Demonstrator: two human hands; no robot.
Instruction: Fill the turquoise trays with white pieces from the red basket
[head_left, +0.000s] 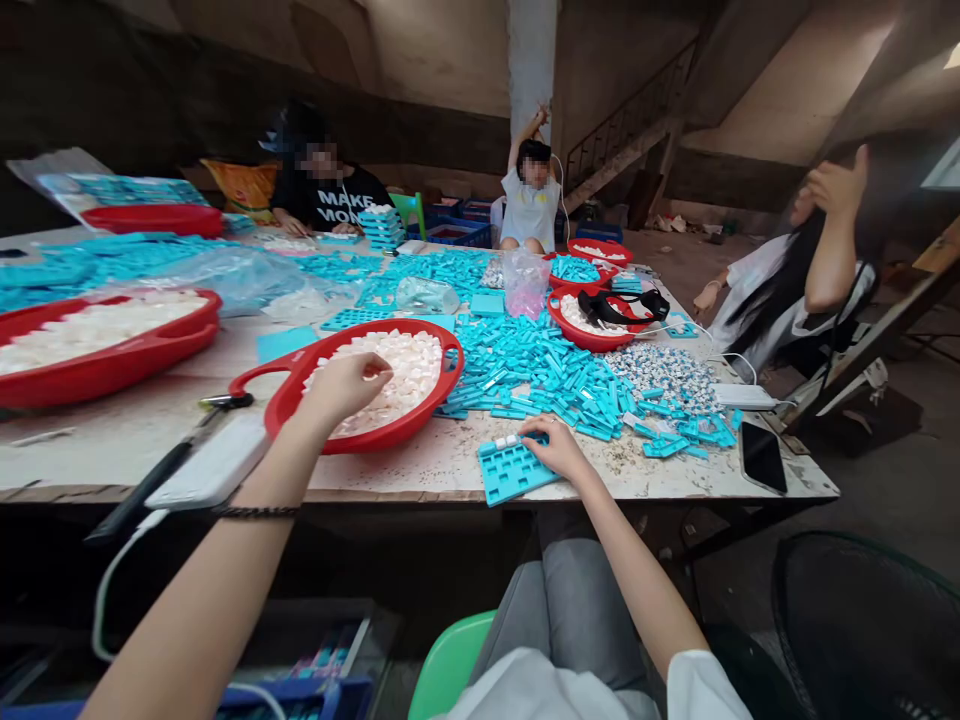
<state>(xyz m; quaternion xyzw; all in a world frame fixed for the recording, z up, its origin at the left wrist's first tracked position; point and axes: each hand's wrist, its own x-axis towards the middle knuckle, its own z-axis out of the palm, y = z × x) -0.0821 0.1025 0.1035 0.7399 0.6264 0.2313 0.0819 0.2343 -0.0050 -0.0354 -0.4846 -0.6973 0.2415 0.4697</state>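
My left hand [351,388] is over a red handled basket [365,440] filled with small white blocky pieces [409,372]. Its thumb and fingers are pinched together, and whatever may be between them is hidden. In front of me at the table edge lies a blue slotted tray [510,477], with a few white pieces in its far row and the other visible slots bare. My right hand [556,447] grips that tray's right side, fingertips at the far row beside the white pieces. Loose blue plastic parts [536,365] are heaped just beyond the tray.
Another red basket of white pieces [105,365] stands at left. A hammer [176,465] and a white power bank [214,462] lie by my left forearm. A phone [762,458] is near the right corner, by small printed pieces [667,375]. Three other people sit around the table.
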